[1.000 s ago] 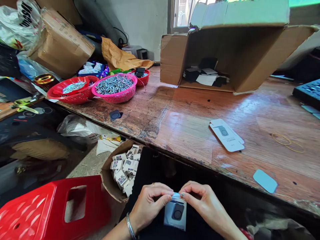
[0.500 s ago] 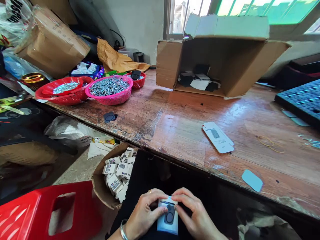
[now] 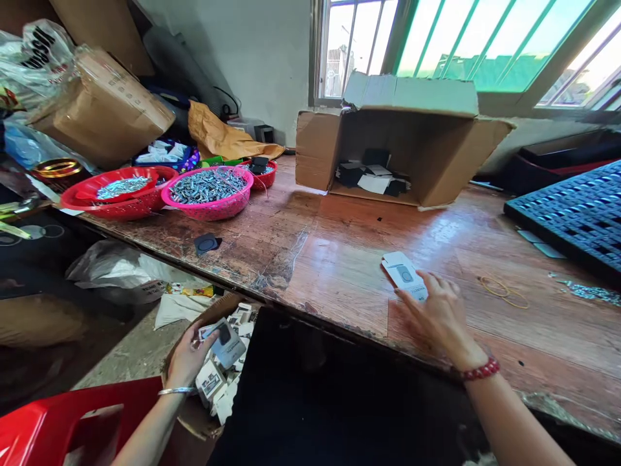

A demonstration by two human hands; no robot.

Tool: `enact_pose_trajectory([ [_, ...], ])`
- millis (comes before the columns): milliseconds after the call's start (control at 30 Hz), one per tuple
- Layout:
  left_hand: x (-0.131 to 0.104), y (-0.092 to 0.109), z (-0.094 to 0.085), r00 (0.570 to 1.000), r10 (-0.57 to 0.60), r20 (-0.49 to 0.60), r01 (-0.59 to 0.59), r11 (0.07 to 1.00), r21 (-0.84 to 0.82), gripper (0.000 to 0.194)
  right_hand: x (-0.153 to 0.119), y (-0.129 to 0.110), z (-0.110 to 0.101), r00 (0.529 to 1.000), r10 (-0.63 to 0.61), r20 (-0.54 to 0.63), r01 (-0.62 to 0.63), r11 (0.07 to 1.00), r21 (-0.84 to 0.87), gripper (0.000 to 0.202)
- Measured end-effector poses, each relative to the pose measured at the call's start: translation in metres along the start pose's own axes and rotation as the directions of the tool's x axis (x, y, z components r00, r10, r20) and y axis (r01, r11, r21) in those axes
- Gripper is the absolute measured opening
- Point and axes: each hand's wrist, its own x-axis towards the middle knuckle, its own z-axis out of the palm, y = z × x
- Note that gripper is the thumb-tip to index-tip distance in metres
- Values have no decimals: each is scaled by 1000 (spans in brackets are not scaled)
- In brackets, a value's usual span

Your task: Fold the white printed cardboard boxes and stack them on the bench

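Over the floor carton at the lower left, my left hand (image 3: 188,356) grips a small white box (image 3: 227,343) with a dark device printed on it. Beneath it, the carton (image 3: 191,424) holds several similar white boxes. On the wooden table, my right hand (image 3: 439,310) reaches onto a flat white box (image 3: 402,272), its thumb and fingers at the box's near end, partly covering it. That box also shows a printed dark device.
An open cardboard box (image 3: 315,152) with dark and white pieces stands at the back. Red (image 3: 72,194) and pink (image 3: 204,210) baskets of metal parts are left, a black grid tray (image 3: 577,213) right. A red stool (image 3: 33,421) stands lower left.
My hands have parted. The left carried the small box from my lap to the floor carton; the right moved up to the flat box on the table. The view has shifted slightly.
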Motion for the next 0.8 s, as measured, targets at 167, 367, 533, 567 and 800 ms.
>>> enact_pose_trajectory([
  [167, -24, 18, 21, 993, 32, 113, -31, 999, -17, 50, 0, 10, 4, 995, 40, 90, -34, 997, -76, 57],
  [367, -85, 70, 61, 830, 141, 540, -19, 974, -226, 41, -13, -10, 6, 997, 26, -78, -31, 998, -57, 59],
  [533, -125, 108, 82, 544, 228, 808, 141, 924, -356, 38, -21, -29, 1, 983, 47, -179, -42, 999, 30, 56],
  [567, -130, 112, 86, 501, 237, 833, 203, 903, -379, 39, -24, -36, -4, 976, 74, -204, -57, 994, 90, 57],
  [800, -143, 128, 103, 389, 368, 844, 554, 639, -534, 79, -93, -110, -31, 981, 52, 187, -168, 713, 681, 54],
])
